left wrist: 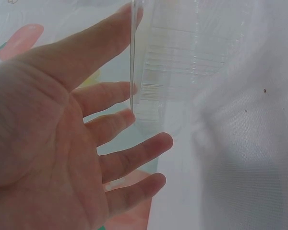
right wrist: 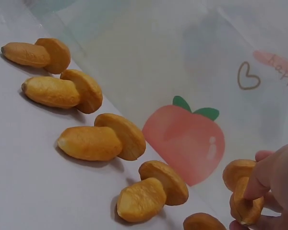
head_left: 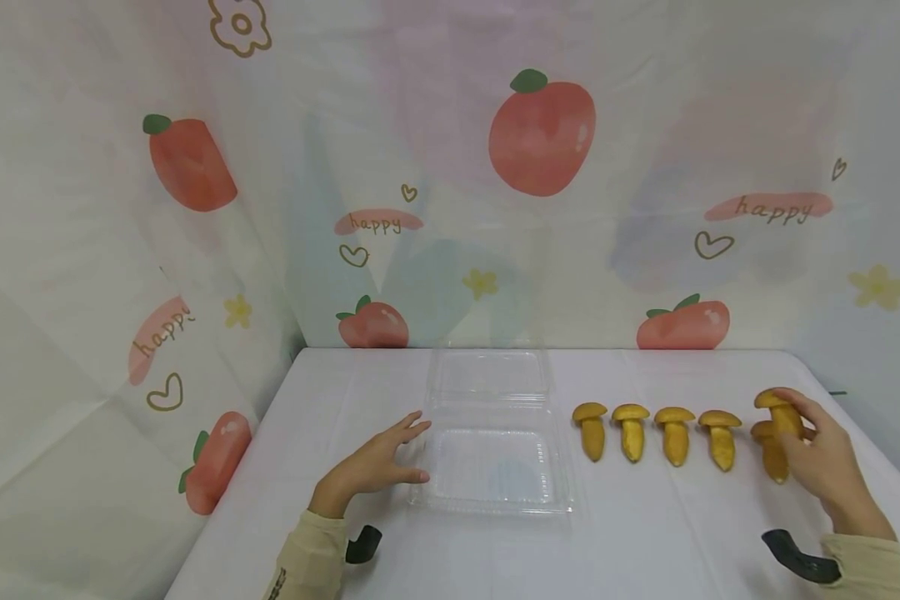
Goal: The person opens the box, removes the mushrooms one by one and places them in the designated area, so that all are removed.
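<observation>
A brown-yellow toy-like mushroom [head_left: 783, 417] is pinched in my right hand [head_left: 827, 467], its cap pointing away from me. In the right wrist view, thumb and fingers grip the stem of this mushroom [right wrist: 241, 201]. Just behind and below it, another mushroom [head_left: 774, 458] lies on the table, partly hidden in the head view. My left hand [head_left: 371, 465] is spread at the left side of a clear plastic box [head_left: 495, 506], whose hinged lid [head_left: 489, 377] lies back. In the left wrist view, the relaxed left fingers [left wrist: 134, 148] are right at the box's edge.
Between the box and my right hand, several matching mushrooms [head_left: 675, 437] lie in a row, caps toward the back. A white cloth [head_left: 630, 542] covers the table. Behind and to the left hangs a printed curtain [head_left: 450, 150].
</observation>
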The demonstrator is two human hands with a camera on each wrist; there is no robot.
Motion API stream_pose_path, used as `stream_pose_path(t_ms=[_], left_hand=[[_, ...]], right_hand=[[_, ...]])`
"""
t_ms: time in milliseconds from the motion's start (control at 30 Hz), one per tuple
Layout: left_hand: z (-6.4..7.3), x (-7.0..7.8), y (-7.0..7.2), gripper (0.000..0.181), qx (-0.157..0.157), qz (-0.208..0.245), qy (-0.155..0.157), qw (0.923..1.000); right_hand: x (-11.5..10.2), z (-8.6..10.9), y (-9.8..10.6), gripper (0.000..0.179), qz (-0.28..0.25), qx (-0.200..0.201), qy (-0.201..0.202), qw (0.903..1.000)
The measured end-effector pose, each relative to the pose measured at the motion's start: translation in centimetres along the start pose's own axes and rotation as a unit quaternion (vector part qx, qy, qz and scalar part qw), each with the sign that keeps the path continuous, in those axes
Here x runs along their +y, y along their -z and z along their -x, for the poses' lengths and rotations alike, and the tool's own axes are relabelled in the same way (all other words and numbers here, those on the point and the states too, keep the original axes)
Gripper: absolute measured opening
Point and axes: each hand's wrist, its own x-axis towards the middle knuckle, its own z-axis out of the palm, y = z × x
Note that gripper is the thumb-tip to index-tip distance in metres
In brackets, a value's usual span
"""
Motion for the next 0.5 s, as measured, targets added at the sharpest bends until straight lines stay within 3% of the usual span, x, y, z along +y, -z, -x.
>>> stream_pose_path(t_ms=[500], left_hand=[[-0.1, -0.2, -0.1, 0.082, 0.001, -0.002, -0.003, 1.0000]], right_hand=[[2.7, 0.4, 1.1, 0.056, 0.040, 0.061, 0.040, 0.9965]])
